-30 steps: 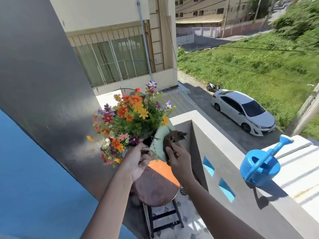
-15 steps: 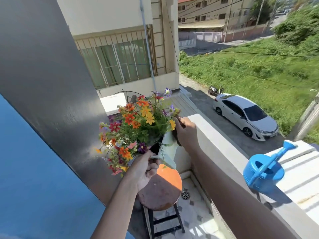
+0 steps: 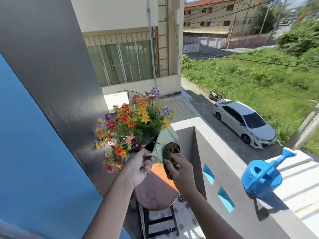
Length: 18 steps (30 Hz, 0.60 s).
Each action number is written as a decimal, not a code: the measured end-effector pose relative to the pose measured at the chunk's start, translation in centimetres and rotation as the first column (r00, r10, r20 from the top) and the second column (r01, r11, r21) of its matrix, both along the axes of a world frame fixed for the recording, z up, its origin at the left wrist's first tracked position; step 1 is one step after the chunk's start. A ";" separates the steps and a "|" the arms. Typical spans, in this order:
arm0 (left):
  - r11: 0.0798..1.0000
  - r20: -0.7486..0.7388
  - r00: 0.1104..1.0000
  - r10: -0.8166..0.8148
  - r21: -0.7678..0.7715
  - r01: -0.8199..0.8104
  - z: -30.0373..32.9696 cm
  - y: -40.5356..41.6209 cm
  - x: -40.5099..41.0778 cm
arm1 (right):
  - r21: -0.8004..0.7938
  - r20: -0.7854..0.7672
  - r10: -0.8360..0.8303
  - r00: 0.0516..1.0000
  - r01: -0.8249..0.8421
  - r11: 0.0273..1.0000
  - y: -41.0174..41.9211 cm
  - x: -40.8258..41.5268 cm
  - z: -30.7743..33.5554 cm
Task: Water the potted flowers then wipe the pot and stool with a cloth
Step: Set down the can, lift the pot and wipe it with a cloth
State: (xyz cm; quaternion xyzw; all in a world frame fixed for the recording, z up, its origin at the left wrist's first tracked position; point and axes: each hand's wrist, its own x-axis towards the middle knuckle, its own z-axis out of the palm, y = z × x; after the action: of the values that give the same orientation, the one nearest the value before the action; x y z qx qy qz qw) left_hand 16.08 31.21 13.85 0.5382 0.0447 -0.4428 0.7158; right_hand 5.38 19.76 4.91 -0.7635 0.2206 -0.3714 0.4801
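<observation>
A pale green square pot [image 3: 166, 138] full of orange, red, yellow and purple flowers [image 3: 131, 121] is lifted and tilted above a round brown stool [image 3: 155, 194] with black legs. My left hand [image 3: 139, 167] grips the pot's near rim corner. My right hand [image 3: 179, 168] presses a dark brown cloth [image 3: 170, 151] against the pot's near side wall.
A blue watering can [image 3: 261, 176] stands on the white ledge of the balcony wall [image 3: 224, 152] at the right. A grey and blue wall [image 3: 43, 100] rises on the left. A floor drain [image 3: 181, 197] lies beside the stool. Far below are a street and a white car [image 3: 245, 121].
My right hand with the cloth came back from the pot's far side to its near side wall. The view shifted slightly; my left hand kept its hold.
</observation>
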 end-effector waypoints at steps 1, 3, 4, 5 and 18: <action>1.000 -0.004 1.000 -0.004 0.003 0.004 0.0 0.1 0.0 | 0.023 -0.009 -0.032 0.999 0.032 0.999 0.0 -0.3 -0.5; 1.000 0.019 1.000 -0.019 0.012 0.019 0.3 0.1 -0.2 | 0.049 0.012 -0.062 0.998 0.061 0.997 0.4 -0.5 -0.2; 1.000 0.039 0.999 -0.028 0.013 0.028 0.6 0.0 -0.4 | 0.053 0.041 -0.065 0.997 0.063 0.997 0.8 -0.5 0.5; 0.999 0.061 0.998 -0.034 0.016 0.033 0.8 -0.1 -0.6 | 0.049 0.073 -0.068 0.995 0.065 0.997 1.3 -0.4 1.5; 0.999 0.017 0.999 -0.045 -0.027 0.046 0.5 -0.4 -1.6 | 0.023 0.089 -0.033 0.995 0.031 0.999 0.4 -1.6 1.7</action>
State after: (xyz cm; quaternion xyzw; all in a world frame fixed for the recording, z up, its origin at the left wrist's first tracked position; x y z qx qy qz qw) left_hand 14.48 30.84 14.31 0.5327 0.0204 -0.4552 0.7132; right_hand 3.80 20.16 6.65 -0.7373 0.2149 -0.4106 0.4916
